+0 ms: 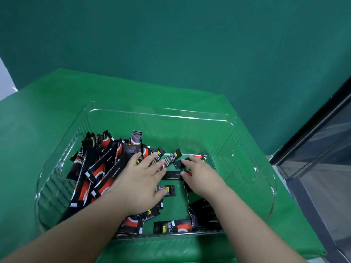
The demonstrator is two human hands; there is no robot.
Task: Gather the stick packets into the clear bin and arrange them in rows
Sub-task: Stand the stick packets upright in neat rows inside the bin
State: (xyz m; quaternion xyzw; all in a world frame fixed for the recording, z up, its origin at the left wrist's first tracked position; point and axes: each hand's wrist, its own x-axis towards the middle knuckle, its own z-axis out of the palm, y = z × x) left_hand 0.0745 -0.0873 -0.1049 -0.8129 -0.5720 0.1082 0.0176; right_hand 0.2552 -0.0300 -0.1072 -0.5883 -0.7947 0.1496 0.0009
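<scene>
A clear plastic bin (247, 133) sits on the green table. Several black-and-red stick packets (95, 168) lie heaped in its left half, crossing one another at many angles. My left hand (140, 185) lies flat with spread fingers on the right side of that heap. My right hand (199, 173) reaches in beside it, fingertips touching a black packet (172, 175) lying crosswise on the bin floor and another small one (177, 163). More packets (176, 226) lie near the bin's front wall, partly under my right forearm.
The bin has a handle cutout (245, 164) in its right wall. A green cloth (47, 111) covers the table, with a green backdrop behind. A dark glass-fronted cabinet (322, 149) stands at the right edge.
</scene>
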